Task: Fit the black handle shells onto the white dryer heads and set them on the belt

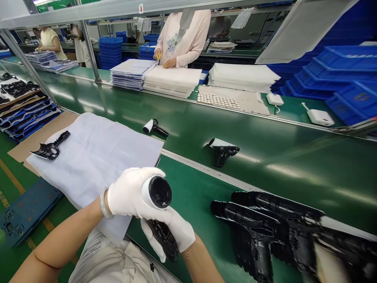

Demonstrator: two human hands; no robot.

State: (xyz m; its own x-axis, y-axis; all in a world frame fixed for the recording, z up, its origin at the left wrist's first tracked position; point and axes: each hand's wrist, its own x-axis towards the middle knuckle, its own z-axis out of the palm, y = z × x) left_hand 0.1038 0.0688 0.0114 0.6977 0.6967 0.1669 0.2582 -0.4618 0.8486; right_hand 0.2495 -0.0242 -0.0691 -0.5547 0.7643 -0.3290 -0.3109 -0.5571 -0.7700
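Both hands, in white gloves, grip one gun-shaped plastic housing (160,192) with a white barrel, a round black end and a black handle. My left hand (129,192) is closed around the white barrel. My right hand (179,230) wraps the black ribbed handle below it. The black end faces up toward me. To the left, a single black half shell (50,149) lies on a white foam sheet (97,145). Several black shell pieces (259,232) lie on the green bench to my right, partly blurred.
On the green conveyor belt (282,157) lie two white-and-black housings (224,151) (154,127). A co-worker (182,39) in yellow finger covers stands across it behind stacked sheets (173,78). Blue bins (338,74) are at right, layered trays (26,114) at left, a metal rail (88,11) overhead.
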